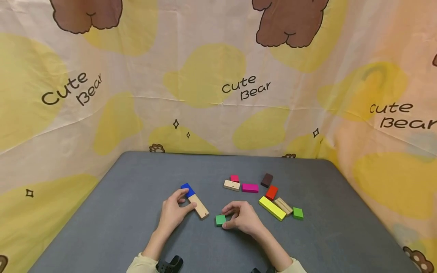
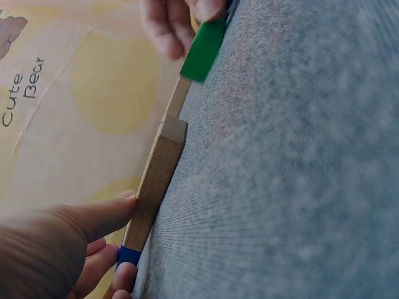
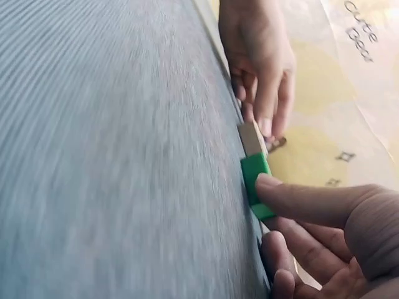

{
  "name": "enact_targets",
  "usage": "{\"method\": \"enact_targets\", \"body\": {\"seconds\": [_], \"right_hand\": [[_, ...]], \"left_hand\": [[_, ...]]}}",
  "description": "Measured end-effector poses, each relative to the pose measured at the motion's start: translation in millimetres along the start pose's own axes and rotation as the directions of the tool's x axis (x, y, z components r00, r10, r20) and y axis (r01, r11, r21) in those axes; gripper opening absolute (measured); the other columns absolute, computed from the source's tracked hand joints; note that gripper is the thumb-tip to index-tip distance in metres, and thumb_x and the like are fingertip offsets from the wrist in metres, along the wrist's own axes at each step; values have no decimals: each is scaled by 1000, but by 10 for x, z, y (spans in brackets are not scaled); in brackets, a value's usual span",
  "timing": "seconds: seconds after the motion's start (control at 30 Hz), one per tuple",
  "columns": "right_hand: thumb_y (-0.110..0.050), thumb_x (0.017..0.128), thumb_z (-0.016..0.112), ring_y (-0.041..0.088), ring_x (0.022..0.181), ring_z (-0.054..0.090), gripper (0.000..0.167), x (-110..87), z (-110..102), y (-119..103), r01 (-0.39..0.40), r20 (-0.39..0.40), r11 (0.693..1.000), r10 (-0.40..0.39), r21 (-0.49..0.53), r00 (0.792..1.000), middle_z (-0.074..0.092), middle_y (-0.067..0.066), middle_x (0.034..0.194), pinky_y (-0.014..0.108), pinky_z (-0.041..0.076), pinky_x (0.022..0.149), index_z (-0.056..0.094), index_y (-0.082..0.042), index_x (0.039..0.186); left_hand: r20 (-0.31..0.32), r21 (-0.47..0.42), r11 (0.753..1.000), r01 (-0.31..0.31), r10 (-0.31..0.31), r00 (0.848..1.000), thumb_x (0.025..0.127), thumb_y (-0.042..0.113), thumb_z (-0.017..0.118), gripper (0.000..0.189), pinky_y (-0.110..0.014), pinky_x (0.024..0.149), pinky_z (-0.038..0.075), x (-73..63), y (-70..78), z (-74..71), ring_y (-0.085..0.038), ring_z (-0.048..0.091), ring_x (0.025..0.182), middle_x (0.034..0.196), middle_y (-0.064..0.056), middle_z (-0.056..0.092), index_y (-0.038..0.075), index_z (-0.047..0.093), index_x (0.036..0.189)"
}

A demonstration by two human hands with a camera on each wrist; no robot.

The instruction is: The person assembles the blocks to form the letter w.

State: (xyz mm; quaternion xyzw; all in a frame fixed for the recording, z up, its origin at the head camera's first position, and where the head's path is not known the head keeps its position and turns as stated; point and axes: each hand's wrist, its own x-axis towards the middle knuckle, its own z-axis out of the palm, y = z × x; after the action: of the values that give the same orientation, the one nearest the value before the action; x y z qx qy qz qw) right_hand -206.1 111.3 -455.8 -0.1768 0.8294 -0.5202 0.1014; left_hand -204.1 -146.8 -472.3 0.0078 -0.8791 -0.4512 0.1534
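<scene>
Three blks handled on gray table (image 1: 102, 227): L hand (image 1: 172, 214) grips blue blk (image 1: 190, 192) + wood blk (image 1: 199, 207), end to end; R hand (image 1: 245, 218) pinches green blk (image 1: 220, 220) nearby; a bump could skew the pair.

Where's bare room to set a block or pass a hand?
Wide patches: between the left hand and the table's left edge, and right of the light green block. Also free: between the blue block and the pale block. Crowded: around the yellow block, orange-red block and grooved block; tight between the long wooden block and the darker green block in the right hand.
</scene>
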Motion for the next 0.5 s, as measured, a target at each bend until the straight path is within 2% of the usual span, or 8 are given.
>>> {"method": "enact_targets", "body": {"seconds": [0.1,0.23,0.5], "right_hand": [[-3,66,90,13,58,51,33,59,80,-34,-4,-26,999,3,-34,1000,71,-3,86,25,39,51,75,-9,95],[-5,66,91,14,61,51,34,104,149,-57,-20,-54,999,17,-45,998,71,-4,85,26,39,52,75,-10,96],[-6,68,90,16,62,50,33,129,197,-67,-50,-54,998,48,-36,997,71,-3,87,27,38,53,75,-12,97]], "left_hand": [[-2,-2,1000,-1,1,1000,79,21,85,54,-50,86,49,3,14,-3,-30,65,102,125,-15,64,5,65,127],[-5,3,1000,-2,2,1000,79,21,85,54,-50,85,50,5,16,-1,-30,65,102,124,-15,64,5,65,126],[-6,-2,1000,2,-2,1000,79,20,85,54,-50,85,50,-1,12,-2,-30,65,102,125,-16,64,5,65,126]]}}
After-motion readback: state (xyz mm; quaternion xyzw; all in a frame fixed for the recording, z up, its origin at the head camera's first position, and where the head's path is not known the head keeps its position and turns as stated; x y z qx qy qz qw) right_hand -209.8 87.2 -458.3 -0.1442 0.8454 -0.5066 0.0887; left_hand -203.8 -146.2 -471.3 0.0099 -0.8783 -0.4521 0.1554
